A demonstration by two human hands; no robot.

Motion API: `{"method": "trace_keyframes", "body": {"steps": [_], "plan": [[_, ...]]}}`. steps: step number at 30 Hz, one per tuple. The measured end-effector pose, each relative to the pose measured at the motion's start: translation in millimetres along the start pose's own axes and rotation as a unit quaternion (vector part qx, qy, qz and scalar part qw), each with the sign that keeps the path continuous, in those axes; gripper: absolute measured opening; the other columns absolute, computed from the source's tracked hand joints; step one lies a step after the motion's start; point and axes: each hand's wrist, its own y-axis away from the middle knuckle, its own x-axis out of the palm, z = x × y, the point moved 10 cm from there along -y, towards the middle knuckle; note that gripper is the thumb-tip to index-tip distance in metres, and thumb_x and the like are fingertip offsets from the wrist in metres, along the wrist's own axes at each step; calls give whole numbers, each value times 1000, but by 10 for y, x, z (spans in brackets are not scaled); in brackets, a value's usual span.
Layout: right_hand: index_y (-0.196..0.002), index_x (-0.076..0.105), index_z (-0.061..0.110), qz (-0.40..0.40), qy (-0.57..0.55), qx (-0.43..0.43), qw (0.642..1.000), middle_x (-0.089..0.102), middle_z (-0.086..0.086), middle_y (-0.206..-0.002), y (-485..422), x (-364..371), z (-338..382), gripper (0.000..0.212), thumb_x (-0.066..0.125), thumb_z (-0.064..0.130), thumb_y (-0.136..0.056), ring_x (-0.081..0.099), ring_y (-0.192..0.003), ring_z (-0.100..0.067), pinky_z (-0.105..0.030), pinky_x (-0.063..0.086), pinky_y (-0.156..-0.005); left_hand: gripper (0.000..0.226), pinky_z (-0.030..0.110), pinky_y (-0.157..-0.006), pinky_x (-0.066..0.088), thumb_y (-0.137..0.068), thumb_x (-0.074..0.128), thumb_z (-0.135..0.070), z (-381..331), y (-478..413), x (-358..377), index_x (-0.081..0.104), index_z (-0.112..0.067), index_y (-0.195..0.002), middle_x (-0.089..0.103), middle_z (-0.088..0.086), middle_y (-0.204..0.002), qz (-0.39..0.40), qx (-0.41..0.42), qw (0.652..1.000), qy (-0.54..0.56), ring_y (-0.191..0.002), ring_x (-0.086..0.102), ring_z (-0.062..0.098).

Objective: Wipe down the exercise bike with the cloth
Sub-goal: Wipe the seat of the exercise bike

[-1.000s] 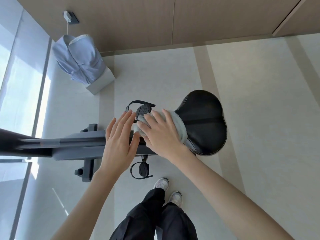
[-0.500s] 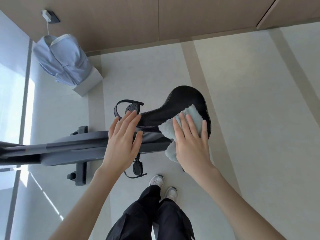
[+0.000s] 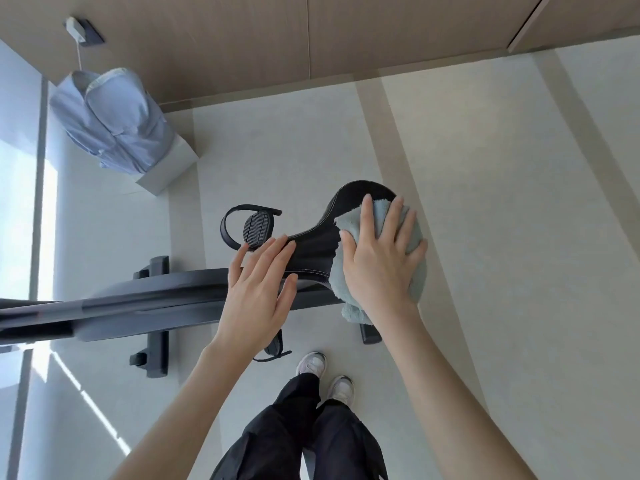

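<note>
Take the saddle (image 3: 318,240) as your landmark. Far to its left, by the window, a blue shirt (image 3: 110,123) is draped over a white box (image 3: 169,168); it sits well apart from the bike and out of your way. Closer in, the bike's grey frame (image 3: 138,299) runs left from under the saddle, with the far pedal (image 3: 258,227) just beyond the saddle's nose.

Your left hand (image 3: 258,292) lies flat and open on the nose, gripping nothing, much as it did a second ago, so it is steadying the seat. Your right hand (image 3: 381,261) has travelled: a second ago it pressed the cloth (image 3: 381,216) near the nose, and now it is spread open over the cloth on the saddle's wide rear end, fingers reaching the back rim. The cloth hangs over the near edge there.

That suggests the saddle top has had one full pass, with frame, pedals and whatever lies out of view probably still to do.

Right of the saddle the floor (image 3: 502,237) is bare, so you have free room to sweep off that edge. Your shoes (image 3: 325,374) stand just near of the saddle.
</note>
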Motion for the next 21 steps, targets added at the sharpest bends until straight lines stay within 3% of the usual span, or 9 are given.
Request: {"method": "trace_keyframes", "body": {"steps": [4,8,11,13,17,21], "plan": [[-148,16,20,13,-19,-26,999,8,-17,-156,-384,6,119,55,24,45,-99,3,-143,-36,-59,13,-110,47,45,-116,16,-96,34,-29,-10,-11,-4,50,-6,-134,48,7,-141,1,-2,1000,5,-133,40,20],[-143,27,17,33,-59,-59,996,21,-14,-153,-900,-57,349,53,29,44,-98,18,-140,-29,-52,18,-107,47,46,-116,17,-96,33,-29,-19,-4,-8,49,-7,-135,46,6,-142,6,-5,1000,2,-133,40,21],[-135,36,19,-23,-97,-37,994,21,-16,-151,-874,-183,330,59,41,56,-88,13,-141,-33,-62,9,-107,49,46,-116,16,-96,31,-31,-16,11,-2,48,-8,-136,44,5,-144,8,-20,1000,11,-135,37,19],[-129,42,24,-35,-60,-9,998,29,-14,-148,-686,-177,225,60,40,62,-83,14,-139,-37,-69,4,-104,50,46,-116,15,-96,30,-33,-21,23,-2,47,-8,-136,44,4,-145,8,-24,1000,16,-136,36,19],[-142,26,33,21,-17,-47,998,13,-10,-155,-424,-18,214,64,34,65,-86,1,-141,-40,-72,3,-101,51,44,-117,12,-96,28,-34,-31,42,-13,46,-8,-137,42,5,-146,8,-19,1000,19,-136,35,19],[-146,23,31,-13,8,-134,991,13,-7,-157,-41,-51,247,55,34,50,-95,3,-143,-34,-65,10,-108,48,45,-117,12,-98,33,-32,-49,39,-26,47,-7,-137,43,6,-145,2,-21,1000,17,-137,35,20]]}}
